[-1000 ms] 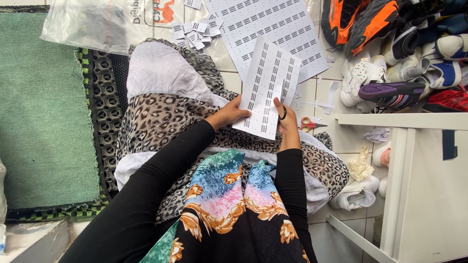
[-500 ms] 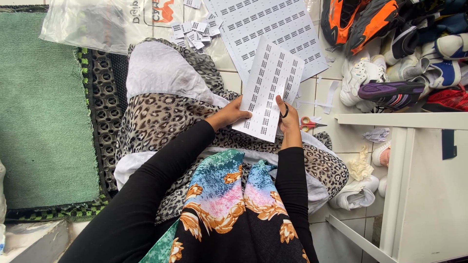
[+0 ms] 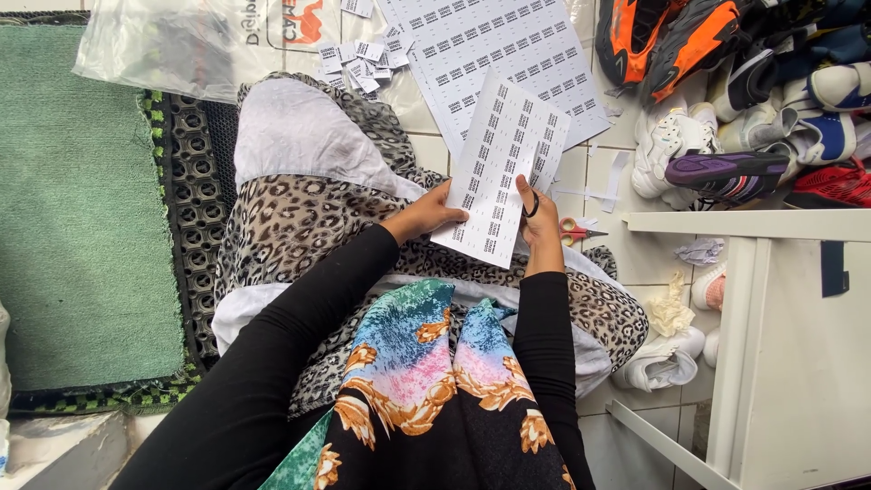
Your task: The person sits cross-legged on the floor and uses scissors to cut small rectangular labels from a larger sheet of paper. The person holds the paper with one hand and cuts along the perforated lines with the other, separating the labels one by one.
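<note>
Cutting a label sheet over the lap

Left hand [image 3: 434,214] pinches the label sheet's [image 3: 504,168] near-left edge; right hand [image 3: 539,218] grips black scissors [image 3: 530,205] at its near-right edge — best kept taut, blades following the gaps between rows. Beyond, on the tiled floor [image 3: 626,249]: a larger sheet [image 3: 494,54] and cut labels [image 3: 356,62].

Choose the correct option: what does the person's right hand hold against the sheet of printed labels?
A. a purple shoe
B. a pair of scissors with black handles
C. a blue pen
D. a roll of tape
B: the right hand has a thumb through a black loop of a pair of scissors at the edge of the sheet of printed labels, which the left hand grips on the other side.
</note>
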